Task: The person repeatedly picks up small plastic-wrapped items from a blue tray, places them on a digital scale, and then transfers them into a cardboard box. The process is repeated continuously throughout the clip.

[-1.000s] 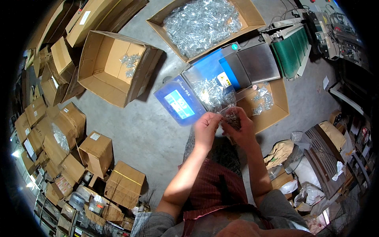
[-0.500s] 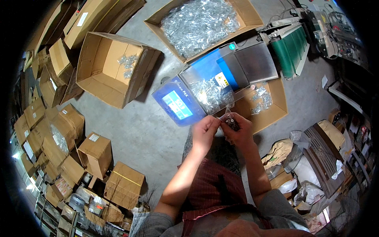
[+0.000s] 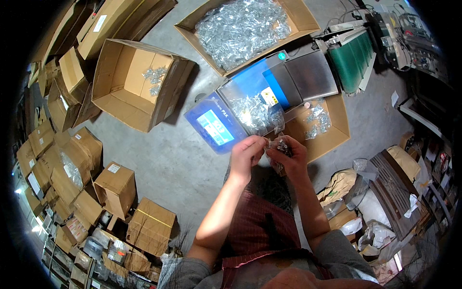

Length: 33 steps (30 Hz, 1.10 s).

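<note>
A small clear plastic bag (image 3: pixel 281 146) with metal hardware pieces inside is held in front of me, just below the blue machine (image 3: pixel 210 126). My right hand (image 3: pixel 295 158) is closed around the bag, fingers curled over its far side. My left hand (image 3: pixel 244 156) pinches the bag's left edge between thumb and fingers. Just beyond my hands, a pile of small clear bags of metal parts (image 3: pixel 252 111) lies on the machine's tray beside its lit screen (image 3: pixel 215 127). The separate pieces inside the held bag are too small to name surely.
A large carton (image 3: pixel 304 34) full of similar bags stands behind the machine. Another carton (image 3: pixel 340 126) with some bags is at its right. An open carton (image 3: pixel 120 91) stands left, a green conveyor belt (image 3: pixel 353 62) far right. Stacked boxes (image 3: pixel 115 190) line the left side.
My left hand has shifted slightly left and tilted. The bag's lower part now shows more below my right fingers. Both hands stay on the bag.
</note>
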Tool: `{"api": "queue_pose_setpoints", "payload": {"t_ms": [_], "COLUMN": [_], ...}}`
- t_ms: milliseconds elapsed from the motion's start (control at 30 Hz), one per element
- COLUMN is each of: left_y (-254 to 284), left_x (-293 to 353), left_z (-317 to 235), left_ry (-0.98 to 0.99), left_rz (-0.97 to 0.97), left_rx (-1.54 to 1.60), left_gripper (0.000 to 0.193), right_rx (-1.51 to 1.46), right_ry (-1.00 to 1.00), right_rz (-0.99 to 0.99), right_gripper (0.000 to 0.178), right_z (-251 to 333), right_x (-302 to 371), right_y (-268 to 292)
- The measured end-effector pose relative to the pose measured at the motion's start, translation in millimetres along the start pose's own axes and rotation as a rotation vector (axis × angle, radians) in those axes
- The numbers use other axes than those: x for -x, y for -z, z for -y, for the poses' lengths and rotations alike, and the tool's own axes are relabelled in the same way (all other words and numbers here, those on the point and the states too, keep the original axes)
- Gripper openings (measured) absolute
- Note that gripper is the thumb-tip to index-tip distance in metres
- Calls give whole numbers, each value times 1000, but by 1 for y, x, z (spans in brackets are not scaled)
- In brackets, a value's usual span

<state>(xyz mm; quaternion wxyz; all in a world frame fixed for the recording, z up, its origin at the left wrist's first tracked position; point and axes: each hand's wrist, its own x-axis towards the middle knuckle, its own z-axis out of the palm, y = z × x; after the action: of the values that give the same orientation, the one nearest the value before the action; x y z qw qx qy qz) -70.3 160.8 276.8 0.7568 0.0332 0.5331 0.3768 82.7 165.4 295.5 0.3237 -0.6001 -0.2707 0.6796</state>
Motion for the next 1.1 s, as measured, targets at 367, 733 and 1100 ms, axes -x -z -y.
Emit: {"api": "queue_pose_setpoints", "payload": {"t_ms": [367, 733, 1100], "left_y": [12, 83, 90], "left_x": [-12, -9, -13], "left_z": [-5, -66, 18], "left_ry": [-323, -418, -289], "left_rz": [-237, 36, -227], "left_rx": [32, 422, -161], "left_gripper": [13, 17, 23], "right_rx": [0, 18, -266], "right_ry": [2, -40, 210], "right_rz": [-66, -342, -475], "right_gripper": [9, 21, 36], "right_z": [-17, -35, -86], "right_x": [11, -26, -150], "right_y": [-11, 40, 114]}}
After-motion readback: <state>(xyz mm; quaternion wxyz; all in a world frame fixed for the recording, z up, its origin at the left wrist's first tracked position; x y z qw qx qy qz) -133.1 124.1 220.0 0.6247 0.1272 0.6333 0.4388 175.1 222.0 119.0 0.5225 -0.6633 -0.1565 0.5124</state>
